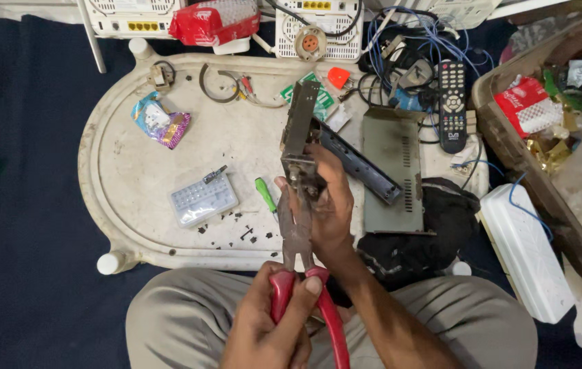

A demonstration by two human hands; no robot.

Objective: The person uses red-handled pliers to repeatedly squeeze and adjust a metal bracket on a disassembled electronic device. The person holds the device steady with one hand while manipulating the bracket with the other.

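Left hand (263, 321) squeezes red-handled pliers (298, 239), jaws biting upward onto the upright grey metal bracket (299, 130) clasped in right hand (332, 205).

Pliers (298, 232): dull grey metal, glossy red plastic handles. Bracket (300, 123): matt grey metal. Tray table (134, 171): scuffed cream plastic.

hands: left hand (263, 328) and right hand (328, 205) were bare, no gloves, rings or watch seen | forearms: bare, no sleeves in view | legs: grey-beige trousers (168, 314) below the hands, cloth plain and lightly creased
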